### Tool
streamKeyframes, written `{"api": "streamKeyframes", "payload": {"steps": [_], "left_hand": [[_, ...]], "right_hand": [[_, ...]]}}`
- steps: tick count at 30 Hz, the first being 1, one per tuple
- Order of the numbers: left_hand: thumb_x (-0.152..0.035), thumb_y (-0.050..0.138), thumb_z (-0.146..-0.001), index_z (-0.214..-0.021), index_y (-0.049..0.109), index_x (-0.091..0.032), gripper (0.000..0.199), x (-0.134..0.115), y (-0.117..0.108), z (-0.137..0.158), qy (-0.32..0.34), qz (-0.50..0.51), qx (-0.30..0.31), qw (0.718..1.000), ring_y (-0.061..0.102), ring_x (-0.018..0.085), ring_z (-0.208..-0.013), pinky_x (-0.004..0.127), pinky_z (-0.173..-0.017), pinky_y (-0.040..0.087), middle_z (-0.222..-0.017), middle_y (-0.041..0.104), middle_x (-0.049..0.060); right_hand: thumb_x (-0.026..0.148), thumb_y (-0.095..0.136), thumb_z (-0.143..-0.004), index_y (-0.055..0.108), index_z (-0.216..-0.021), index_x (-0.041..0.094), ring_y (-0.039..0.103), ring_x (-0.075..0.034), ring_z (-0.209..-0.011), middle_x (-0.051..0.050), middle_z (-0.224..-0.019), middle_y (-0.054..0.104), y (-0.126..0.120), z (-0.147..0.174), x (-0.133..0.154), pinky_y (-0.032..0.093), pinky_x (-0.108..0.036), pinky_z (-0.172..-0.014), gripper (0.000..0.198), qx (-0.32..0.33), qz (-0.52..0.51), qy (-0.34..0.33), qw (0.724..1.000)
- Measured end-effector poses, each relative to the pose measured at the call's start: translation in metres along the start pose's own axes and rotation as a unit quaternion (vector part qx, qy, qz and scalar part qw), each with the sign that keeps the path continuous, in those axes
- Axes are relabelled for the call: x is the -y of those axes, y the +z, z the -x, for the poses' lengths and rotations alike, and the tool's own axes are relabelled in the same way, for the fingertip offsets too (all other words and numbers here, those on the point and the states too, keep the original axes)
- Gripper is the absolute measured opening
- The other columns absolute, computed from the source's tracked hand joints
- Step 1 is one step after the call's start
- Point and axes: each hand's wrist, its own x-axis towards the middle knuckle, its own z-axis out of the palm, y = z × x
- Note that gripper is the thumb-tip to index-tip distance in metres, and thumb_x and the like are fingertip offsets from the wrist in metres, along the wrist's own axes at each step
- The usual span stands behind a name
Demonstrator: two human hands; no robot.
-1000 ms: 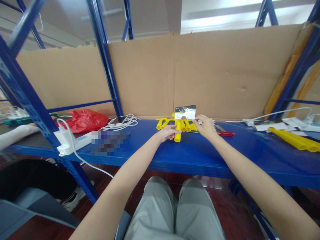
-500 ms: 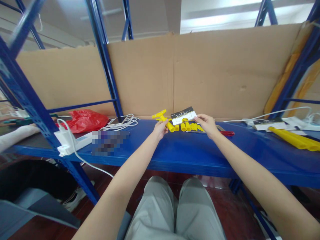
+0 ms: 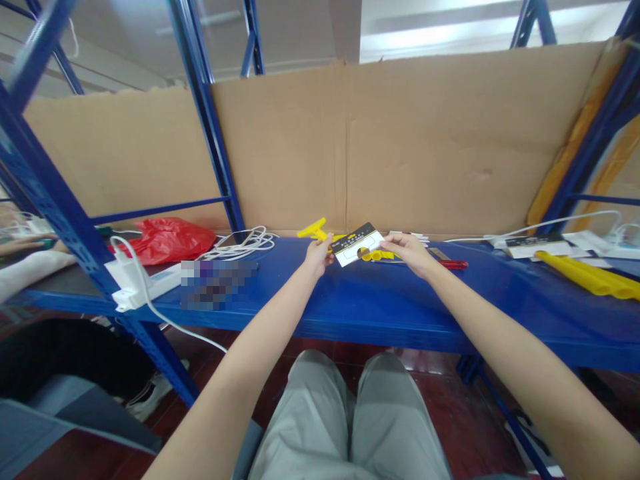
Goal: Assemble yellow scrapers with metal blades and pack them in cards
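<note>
My left hand is closed on a yellow T-shaped plastic piece, whose crossbar sticks up above the fingers. In my right hand is a black-and-white printed card with a round cutout, pinched at its right end. The card slants, its left end close against my left fingers; whether they grip it too I cannot tell. Behind the card lie several yellow pieces on the blue tabletop, mostly covered by it.
A red-handled tool lies right of my right hand. Yellow tubes and more printed cards are at far right. At left are a white power strip, coiled white cable and red bag. Cardboard stands behind.
The card has moved left and down, tilting more, and now reaches my left fingers. The T-shaped piece has shifted slightly left. More of the yellow pieces are covered.
</note>
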Motion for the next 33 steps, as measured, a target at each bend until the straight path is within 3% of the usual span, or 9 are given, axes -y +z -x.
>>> {"api": "streamKeyframes", "payload": {"steps": [3,10,17,24,33], "left_hand": [[-0.029,0.071,-0.083,-0.074,0.056,-0.013,0.024,0.000,0.001,0.000,-0.006,-0.001,0.000,1.000,0.050,0.007,-0.034,0.015,-0.035,0.032,-0.048,0.056,-0.003],[-0.025,0.076,-0.078,-0.089,0.064,-0.013,0.021,-0.003,-0.002,-0.003,-0.025,0.026,0.045,0.998,0.062,0.012,-0.048,0.021,-0.050,0.050,-0.065,0.068,0.003],[-0.028,0.062,-0.088,-0.097,0.066,-0.015,0.016,-0.009,-0.001,0.002,-0.066,0.035,0.102,0.992,0.070,0.017,-0.065,0.024,-0.058,0.054,-0.078,0.073,0.007],[-0.017,0.048,-0.093,-0.096,0.067,-0.010,0.020,-0.009,0.002,0.009,-0.083,0.040,0.149,0.985,0.071,0.018,-0.072,0.027,-0.067,0.056,-0.077,0.073,0.009],[-0.017,0.060,-0.087,-0.100,0.067,-0.010,0.017,-0.007,0.003,0.010,-0.076,0.053,0.184,0.979,0.072,0.021,-0.075,0.031,-0.071,0.057,-0.087,0.075,0.012]], "right_hand": [[0.057,0.076,-0.059,0.065,-0.069,0.019,0.061,-0.016,-0.069,-0.004,-0.075,0.069,0.004,0.004,0.003,0.050,-0.034,-0.070,0.041,0.042,0.006,0.003,0.999],[0.063,0.074,-0.058,0.065,-0.070,0.020,0.063,-0.016,-0.071,-0.004,-0.078,0.071,0.004,0.005,0.007,0.051,-0.034,-0.069,0.046,0.056,0.008,-0.014,0.998],[0.062,0.073,-0.062,0.064,-0.071,0.020,0.063,-0.016,-0.072,-0.005,-0.080,0.071,0.004,0.005,0.006,0.051,-0.034,-0.070,0.044,0.052,0.005,-0.014,0.999],[0.063,0.077,-0.055,0.062,-0.068,0.020,0.063,-0.016,-0.072,-0.004,-0.078,0.070,0.008,0.007,0.008,0.051,-0.034,-0.072,0.047,0.057,-0.020,0.008,0.998],[0.057,0.079,-0.056,0.064,-0.070,0.020,0.063,-0.016,-0.075,-0.004,-0.080,0.070,0.009,0.006,0.006,0.051,-0.035,-0.075,0.042,0.064,-0.033,0.024,0.997]]}}
